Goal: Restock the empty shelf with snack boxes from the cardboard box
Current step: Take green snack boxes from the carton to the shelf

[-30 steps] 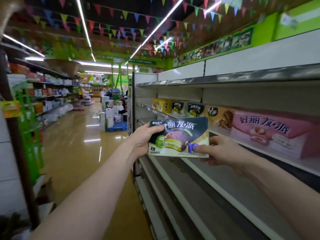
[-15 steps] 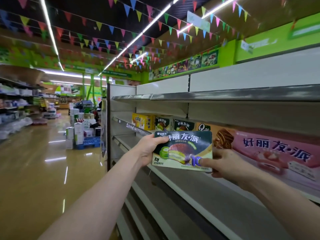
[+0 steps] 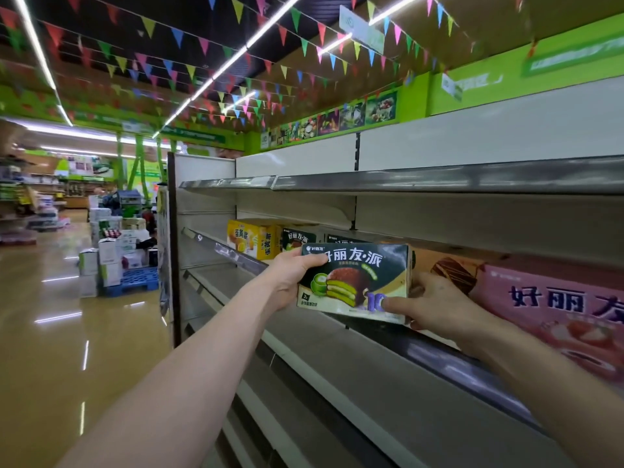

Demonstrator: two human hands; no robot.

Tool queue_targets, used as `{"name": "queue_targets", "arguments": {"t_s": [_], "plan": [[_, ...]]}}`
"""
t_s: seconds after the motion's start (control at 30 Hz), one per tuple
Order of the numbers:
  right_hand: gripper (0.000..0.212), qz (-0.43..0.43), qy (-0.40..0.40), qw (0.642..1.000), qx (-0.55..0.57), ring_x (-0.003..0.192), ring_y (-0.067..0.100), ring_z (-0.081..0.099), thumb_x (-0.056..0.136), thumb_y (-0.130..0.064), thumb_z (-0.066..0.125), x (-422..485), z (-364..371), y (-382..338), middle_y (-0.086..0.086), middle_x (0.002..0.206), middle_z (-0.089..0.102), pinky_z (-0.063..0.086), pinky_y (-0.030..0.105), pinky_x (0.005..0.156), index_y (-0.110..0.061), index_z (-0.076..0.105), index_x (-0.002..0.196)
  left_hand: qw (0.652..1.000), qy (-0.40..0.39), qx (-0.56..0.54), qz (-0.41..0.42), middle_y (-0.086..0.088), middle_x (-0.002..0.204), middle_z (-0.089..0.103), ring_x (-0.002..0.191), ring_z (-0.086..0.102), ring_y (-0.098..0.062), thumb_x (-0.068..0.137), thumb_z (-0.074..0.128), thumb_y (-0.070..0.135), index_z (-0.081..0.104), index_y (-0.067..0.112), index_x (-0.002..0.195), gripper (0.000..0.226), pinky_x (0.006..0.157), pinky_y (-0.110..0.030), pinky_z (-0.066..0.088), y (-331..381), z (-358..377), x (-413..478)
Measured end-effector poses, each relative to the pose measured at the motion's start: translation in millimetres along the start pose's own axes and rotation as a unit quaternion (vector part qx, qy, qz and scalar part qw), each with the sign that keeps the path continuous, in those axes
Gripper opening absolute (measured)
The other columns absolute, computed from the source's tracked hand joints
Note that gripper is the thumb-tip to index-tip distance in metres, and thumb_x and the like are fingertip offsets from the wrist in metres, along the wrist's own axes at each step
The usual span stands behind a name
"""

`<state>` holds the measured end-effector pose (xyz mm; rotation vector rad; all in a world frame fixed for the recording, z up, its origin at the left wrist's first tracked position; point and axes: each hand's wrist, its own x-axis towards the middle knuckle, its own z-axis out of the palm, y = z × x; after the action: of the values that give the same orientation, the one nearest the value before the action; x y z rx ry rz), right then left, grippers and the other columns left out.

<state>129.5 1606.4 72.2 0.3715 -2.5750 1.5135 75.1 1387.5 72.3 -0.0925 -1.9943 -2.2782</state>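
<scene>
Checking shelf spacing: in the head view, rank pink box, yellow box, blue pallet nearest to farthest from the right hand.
1. Pink box, just right of the right hand.
2. Yellow box, farther along the shelf.
3. Blue pallet, on the aisle floor.

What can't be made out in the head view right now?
- Cardboard box: outside the head view.
- Dark box at the back of the shelf: mostly hidden by the held snack box.
- Brown box: partly covered by the held snack box and the right hand.
- Pink box: cut off by the right edge.
- Fine print on the held snack box: too small.
</scene>
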Motion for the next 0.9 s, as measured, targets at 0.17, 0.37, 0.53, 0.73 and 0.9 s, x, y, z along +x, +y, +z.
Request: {"name": "queue_targets", "arguments": {"t_s": [0.17,0.37,0.53,0.73,0.9], "plan": [[0.017,-0.013,0.008,1.0,-0.021,0.081,0.005,0.059,0.085,-0.02,0.072,37.6,-1.0,3.7,-0.009,0.09,0.064,0.048,0.025,0.074,-0.025,0.058,0.091,0.999,0.034,-0.011,0.002,-0.02,0.111,0.068,0.079,0.068,-0.027,0.091,0.064,0.01,0.045,0.002,0.134,0.048,0.064,-0.039,0.057,-5.1,4.1,33.8],[0.023,-0.022,0.037,0.994,-0.098,0.092,0.011,0.058,0.087,-0.027,0.069,78.9,13.7,7.9,-0.007,0.098,0.06,0.046,0.027,0.078,-0.026,0.052,0.101,1.0,0.021,-0.012,0.018,-0.016,0.099,0.067,0.078,0.065,-0.023,0.092,0.062,0.004,0.047,0.003,0.124,0.035,0.062,-0.034,0.056,-7.7,-4.8,86.9],[0.018,0.011,0.047,0.991,-0.127,0.091,0.012,0.059,0.087,-0.029,0.068,117.2,33.9,18.1,-0.005,0.101,0.063,0.049,0.029,0.08,-0.028,0.054,0.1,0.999,-0.026,0.046,0.007,-0.009,0.092,0.068,0.081,0.066,-0.02,0.093,0.06,0.006,0.056,0.014,0.098,0.01,0.059,-0.025,0.058,-12.4,-16.0,136.8],[0.01,0.048,0.049,0.982,-0.178,0.074,0.007,0.059,0.087,-0.028,0.068,157.4,58.5,31.1,-0.005,0.081,0.063,0.045,0.021,0.059,-0.027,0.059,0.083,0.989,-0.082,0.126,0.005,-0.005,0.103,0.068,0.092,0.069,-0.02,0.091,0.064,0.006,0.047,0.015,0.137,0.05,0.089,-0.042,0.056,-22.9,-37.8,190.1],[0.015,0.119,0.092,0.962,-0.226,0.08,0.014,0.059,0.085,-0.031,0.071,182.7,64.6,37.1,-0.001,0.085,0.063,0.044,0.024,0.065,-0.019,0.063,0.088,0.937,-0.135,0.308,0.096,-0.007,0.145,0.045,0.126,0.052,-0.026,0.085,0.072,0.008,0.025,0.021,0.152,0.084,0.107,-0.033,0.041,-27.3,-41.7,218.5]]}}
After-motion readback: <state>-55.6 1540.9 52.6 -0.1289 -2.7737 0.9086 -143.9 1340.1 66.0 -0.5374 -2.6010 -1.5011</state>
